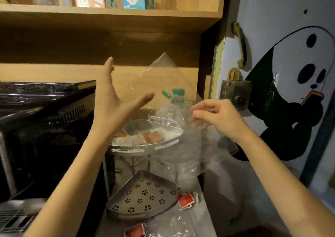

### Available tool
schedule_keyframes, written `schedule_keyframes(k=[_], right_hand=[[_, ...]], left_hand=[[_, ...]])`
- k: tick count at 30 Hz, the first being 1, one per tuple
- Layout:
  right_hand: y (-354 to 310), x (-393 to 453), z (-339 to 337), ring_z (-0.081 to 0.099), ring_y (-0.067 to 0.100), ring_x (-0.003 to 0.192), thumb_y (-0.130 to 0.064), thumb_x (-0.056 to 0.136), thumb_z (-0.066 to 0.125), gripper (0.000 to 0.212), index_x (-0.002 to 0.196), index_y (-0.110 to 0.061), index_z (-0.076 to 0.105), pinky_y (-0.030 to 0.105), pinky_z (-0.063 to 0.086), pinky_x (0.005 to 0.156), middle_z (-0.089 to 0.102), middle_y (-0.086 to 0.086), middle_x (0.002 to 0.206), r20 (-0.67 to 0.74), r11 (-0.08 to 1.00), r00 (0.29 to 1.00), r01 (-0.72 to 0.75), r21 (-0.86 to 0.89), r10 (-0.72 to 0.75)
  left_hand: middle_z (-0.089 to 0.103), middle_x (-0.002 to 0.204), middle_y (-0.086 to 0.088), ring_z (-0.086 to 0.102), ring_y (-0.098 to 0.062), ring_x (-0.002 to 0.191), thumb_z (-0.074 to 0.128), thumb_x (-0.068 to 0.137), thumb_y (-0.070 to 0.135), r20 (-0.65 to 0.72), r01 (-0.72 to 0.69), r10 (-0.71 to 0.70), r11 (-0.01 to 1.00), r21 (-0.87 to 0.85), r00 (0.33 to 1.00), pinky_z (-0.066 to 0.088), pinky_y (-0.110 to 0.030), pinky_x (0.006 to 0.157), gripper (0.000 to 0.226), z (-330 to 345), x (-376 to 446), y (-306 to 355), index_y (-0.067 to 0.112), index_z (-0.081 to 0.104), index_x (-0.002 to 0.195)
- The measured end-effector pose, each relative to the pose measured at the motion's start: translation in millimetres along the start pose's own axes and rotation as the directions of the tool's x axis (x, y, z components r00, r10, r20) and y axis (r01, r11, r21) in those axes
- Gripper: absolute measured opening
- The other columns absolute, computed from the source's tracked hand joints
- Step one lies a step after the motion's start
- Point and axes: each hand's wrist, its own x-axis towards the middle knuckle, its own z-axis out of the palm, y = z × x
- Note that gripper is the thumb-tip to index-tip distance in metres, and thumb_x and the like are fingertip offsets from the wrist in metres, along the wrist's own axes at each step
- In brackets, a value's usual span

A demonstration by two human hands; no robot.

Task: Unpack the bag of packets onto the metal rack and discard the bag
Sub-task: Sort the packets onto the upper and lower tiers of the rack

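From the head camera, both bare arms reach forward over a narrow grey counter (210, 216) toward a two-tier metal rack (145, 196) standing beside a black oven (45, 128).

The left hand (112, 102) is raised above the rack's upper tray (163, 144), palm turned inward, fingers and thumb spread wide; its grip is open and it holds nothing. The right hand (215, 117) hovers to the right of the upper tray with fingers curled loosely downward. It lies against the clear plastic bag (163, 77), but the film is so transparent that I cannot tell whether the fingertips pinch it.

The bag stands up between the two hands, its pointed corner rising above the rack in front of the wooden shelf back. More clear film hangs below the right hand. Behind the bag is a large water bottle with a green cap (178, 92).

The upper tray holds a heap of packets (137, 138), white and orange-brown, lying flat and overlapping. The lower tray, perforated with flower-shaped holes, shows no packets. Two red packets (186, 200) lie on the counter just beside the lower tray's right corner, and another red packet (135, 231) lies near the bottom edge, next to crumpled clear plastic.

A door with a painted panda (293, 84) and a metal lock (235, 93) stands at right.
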Motion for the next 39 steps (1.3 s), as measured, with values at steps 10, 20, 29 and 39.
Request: schedule_keyframes(k=[10, 20, 29, 39], right_hand=[[49.9, -45.8, 32.8, 0.069, 0.012, 0.06, -0.002, 0.086, 0.053, 0.017, 0.091, -0.013, 0.065, 0.022, 0.052, 0.045, 0.074, 0.003, 0.07, -0.03, 0.797, 0.961, -0.21, 0.567, 0.275], [133.4, -124.8, 103.6, 0.068, 0.022, 0.062, -0.002, 0.086, 0.051, 0.013, 0.091, -0.003, 0.063, 0.034, 0.052, 0.057, 0.073, 0.01, 0.07, 0.242, 0.571, 0.774, -0.605, 0.554, 0.585], [186.2, -174.4, 172.2, 0.07, 0.027, 0.082, -0.023, 0.072, 0.075, 0.032, 0.096, -0.005, 0.066, 0.045, 0.057, 0.077, 0.073, 0.014, 0.09, 0.396, 0.457, 0.527, -0.85, 0.263, 0.752], [196.7, -187.5, 240.6, 0.059, 0.025, 0.08, -0.017, 0.082, 0.066, 0.011, 0.085, -0.007, 0.066, 0.038, 0.046, 0.078, 0.067, 0.014, 0.087, 0.369, 0.472, 0.493, -0.868, 0.153, 0.788]], left_hand=[[0.071, 0.104, -0.012, 0.07, -0.024, 0.088, 0.086, 0.049, 0.031, 0.663, 0.71, -0.325, 0.531, -0.462, 0.674, 0.058, -0.031, 0.071, 0.081, 4.9, -73.1, -41.3, 0.01, 0.055, 0.12], [0.06, 0.078, -0.012, 0.065, -0.012, 0.056, 0.053, 0.089, 0.008, 0.699, 0.848, -0.557, 0.511, -0.138, 0.449, 0.046, -0.015, 0.044, 0.014, -5.2, -160.4, -94.9, 0.007, 0.063, 0.098], [0.048, 0.055, 0.006, 0.039, -0.006, 0.042, 0.057, 0.088, 0.022, 0.477, 0.941, -0.843, 0.326, 0.085, 0.249, 0.028, -0.019, 0.044, 0.018, -14.9, -248.7, -162.5, 0.016, 0.064, 0.073], [0.031, 0.149, -0.01, 0.028, -0.026, 0.138, 0.05, 0.091, 0.025, 0.228, 0.191, -0.485, 0.67, 0.718, 0.844, 0.025, -0.042, 0.11, 0.053, 2.3, -295.1, -173.2, 0.014, 0.032, 0.14]])
